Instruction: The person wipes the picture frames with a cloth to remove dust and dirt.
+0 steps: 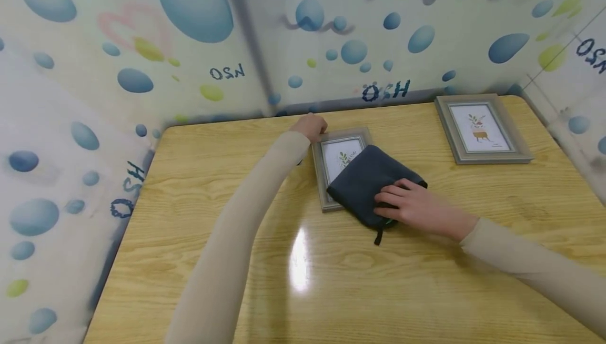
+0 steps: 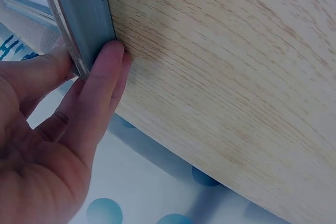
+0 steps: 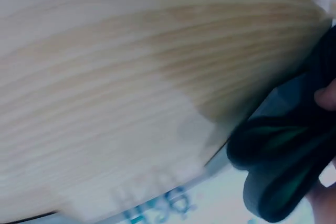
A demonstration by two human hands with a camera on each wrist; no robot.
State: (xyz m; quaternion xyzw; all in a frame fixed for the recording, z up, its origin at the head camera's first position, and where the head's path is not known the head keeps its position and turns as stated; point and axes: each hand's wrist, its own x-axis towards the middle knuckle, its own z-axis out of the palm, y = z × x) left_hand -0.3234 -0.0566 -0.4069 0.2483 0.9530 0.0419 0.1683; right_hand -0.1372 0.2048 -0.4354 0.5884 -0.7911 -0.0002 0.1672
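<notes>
Operating from afar, I pinch the far-left corner of a grey picture frame (image 1: 337,159) with my left hand (image 1: 310,126), the frame lying near the middle of the worktop's (image 1: 189,202) far edge. My right hand (image 1: 402,203) grips a dark folded cloth (image 1: 365,183) over its near-right part. A second framed print (image 1: 483,132) lies by the far-right corner. This looks like wiping: I should steady that corner, flatten the cloth and press lightly.

Tabletop (image 1: 199,186): yellow-brown wood grain, rounded far corners. Grey picture frame (image 1: 319,168) mid-table, second frame (image 1: 450,131) near far right corner.
</notes>
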